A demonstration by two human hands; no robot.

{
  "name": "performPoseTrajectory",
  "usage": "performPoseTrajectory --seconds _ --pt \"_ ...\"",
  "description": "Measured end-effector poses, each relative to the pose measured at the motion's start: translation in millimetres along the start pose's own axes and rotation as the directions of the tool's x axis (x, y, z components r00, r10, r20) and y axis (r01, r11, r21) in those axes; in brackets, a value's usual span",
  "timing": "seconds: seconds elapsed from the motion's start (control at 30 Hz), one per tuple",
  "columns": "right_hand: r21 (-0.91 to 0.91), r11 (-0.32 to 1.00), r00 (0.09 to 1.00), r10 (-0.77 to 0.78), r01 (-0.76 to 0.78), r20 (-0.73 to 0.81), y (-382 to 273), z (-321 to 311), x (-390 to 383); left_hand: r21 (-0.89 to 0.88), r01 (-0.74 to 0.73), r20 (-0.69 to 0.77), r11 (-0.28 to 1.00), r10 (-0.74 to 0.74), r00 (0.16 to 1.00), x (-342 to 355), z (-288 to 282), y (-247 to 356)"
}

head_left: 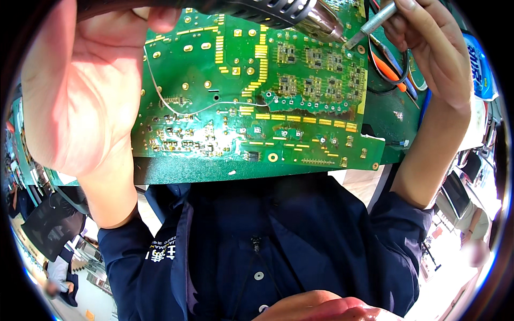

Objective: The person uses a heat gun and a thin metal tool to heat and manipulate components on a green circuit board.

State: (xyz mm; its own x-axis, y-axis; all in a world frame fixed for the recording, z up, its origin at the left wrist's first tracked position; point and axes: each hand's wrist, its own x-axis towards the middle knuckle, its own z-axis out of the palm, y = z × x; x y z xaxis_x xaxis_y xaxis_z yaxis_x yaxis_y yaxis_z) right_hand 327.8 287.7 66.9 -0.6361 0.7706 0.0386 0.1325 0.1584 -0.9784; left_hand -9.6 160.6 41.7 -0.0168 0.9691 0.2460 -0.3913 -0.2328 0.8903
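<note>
A large green circuit board [225, 91] with gold pads and small chips lies in front of me. My left hand [91, 91] is at the upper left, palm toward me, its fingers curled around the black body of a hot-air gun [257, 12]. The gun's metal nozzle [324, 24] reaches the board's upper right. At the upper right my right hand [436, 45] pinches a slim silver hand tool [379, 24]. Its tip comes down at the board's edge, close beside the nozzle. A thin white wire [201, 111] loops across the board.
Right of the board lie an orange-handled tool [386, 68] and black cables [400, 80] on a green mat [399, 115]. A blue package [479, 67] stands farther right. Other people are in the background at the lower left and right.
</note>
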Motion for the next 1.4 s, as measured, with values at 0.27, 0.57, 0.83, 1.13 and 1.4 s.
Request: performPoseTrajectory --seconds 0.27,0.57,0.83,1.13,1.4 --pt "-0.243 0.970 0.996 -0.046 0.026 -0.079 -3.5 8.8 -0.3 -0.012 -0.039 0.043 0.999 0.039 0.998 4.3 3.8 -1.1" --pt "-0.249 0.968 0.995 -0.030 0.006 -0.094 -5.9 13.6 -0.9 -0.082 0.034 0.390 0.996 0.001 0.921 5.3 -18.3 3.4" --pt "-0.238 0.971 0.995 -0.044 0.021 -0.091 -2.9 22.2 0.1 -0.081 0.009 0.348 0.997 0.020 0.937 5.1 -11.4 1.8" --pt "-0.320 0.947 0.991 -0.045 0.001 -0.128 -5.1 29.3 -2.1 -0.030 -0.004 0.347 1.000 0.015 0.938 4.6 -16.4 3.3" --pt "-0.195 0.979 0.986 -0.090 0.061 -0.139 -4.2 23.1 3.2 -0.032 0.013 0.349 0.999 -0.001 0.937 7.7 -13.8 6.0"
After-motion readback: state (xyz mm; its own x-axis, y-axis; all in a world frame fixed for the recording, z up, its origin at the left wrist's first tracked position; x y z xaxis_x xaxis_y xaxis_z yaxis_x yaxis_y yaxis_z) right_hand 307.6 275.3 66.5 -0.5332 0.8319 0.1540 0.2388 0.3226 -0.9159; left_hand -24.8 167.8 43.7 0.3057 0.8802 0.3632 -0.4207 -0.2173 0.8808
